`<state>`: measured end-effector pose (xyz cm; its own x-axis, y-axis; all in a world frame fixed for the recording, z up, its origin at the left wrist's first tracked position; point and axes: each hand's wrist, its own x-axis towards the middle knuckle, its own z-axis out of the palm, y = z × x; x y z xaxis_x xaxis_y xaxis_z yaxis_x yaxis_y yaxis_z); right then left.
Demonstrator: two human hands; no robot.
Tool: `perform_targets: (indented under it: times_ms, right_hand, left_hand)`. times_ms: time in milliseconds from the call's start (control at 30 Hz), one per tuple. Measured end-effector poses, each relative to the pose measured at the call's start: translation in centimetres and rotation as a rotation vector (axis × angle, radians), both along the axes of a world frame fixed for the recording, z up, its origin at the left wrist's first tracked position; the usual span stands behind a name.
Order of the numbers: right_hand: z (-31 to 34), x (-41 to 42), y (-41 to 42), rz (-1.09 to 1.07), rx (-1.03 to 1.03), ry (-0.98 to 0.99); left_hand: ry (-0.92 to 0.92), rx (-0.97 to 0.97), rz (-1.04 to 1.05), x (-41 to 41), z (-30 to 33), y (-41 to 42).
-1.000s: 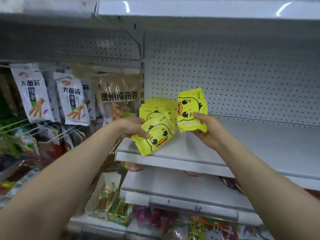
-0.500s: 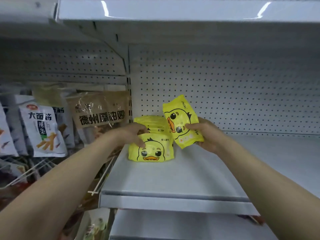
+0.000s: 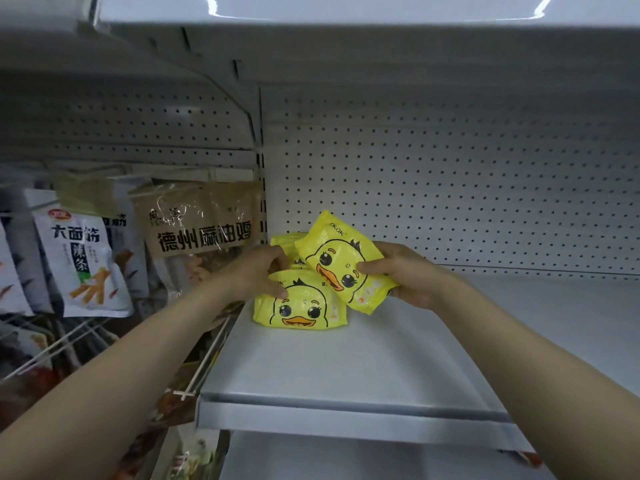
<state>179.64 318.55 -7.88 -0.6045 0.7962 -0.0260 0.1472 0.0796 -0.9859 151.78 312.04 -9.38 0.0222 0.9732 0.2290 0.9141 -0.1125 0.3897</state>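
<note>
Two yellow duck packets in hand at the left rear of a white shelf point(image 3: 346, 368).

The right hand point(image 3: 405, 275) grips the tilted duck packet point(image 3: 341, 261), thumb on its printed face, fingers behind; it is clear of the shelf and overlaps the front duck packet point(image 3: 301, 308). That one stands on the shelf, the left hand point(image 3: 258, 271) curled over its top left corner. More yellow packets point(image 3: 282, 241) stand behind it, against the pegboard panel point(image 3: 450, 185). A brown snack bag point(image 3: 201, 223) and white snack bags point(image 3: 83, 265) hang to the left.
</note>
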Motion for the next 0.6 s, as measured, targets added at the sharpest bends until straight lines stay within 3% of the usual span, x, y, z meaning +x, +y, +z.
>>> perform_targets:
  times_ms: [100,300,600]
  right_hand:
    - [0.4,-0.7,-0.3,0.021,0.07,-0.094]
    - [0.3,-3.2,-2.0,0.11,0.185,-0.248]
    - [-1.0,-6.1,-3.6,0.142,0.403,-0.401]
  left_hand:
    - [-0.089,0.054,0.024,-0.6,-0.1,-0.7]
    - [-0.242,0.451,0.068,-0.5,1.6,-4.3]
    - [0.133,0.163,-0.101,1.0,-1.5,-6.6]
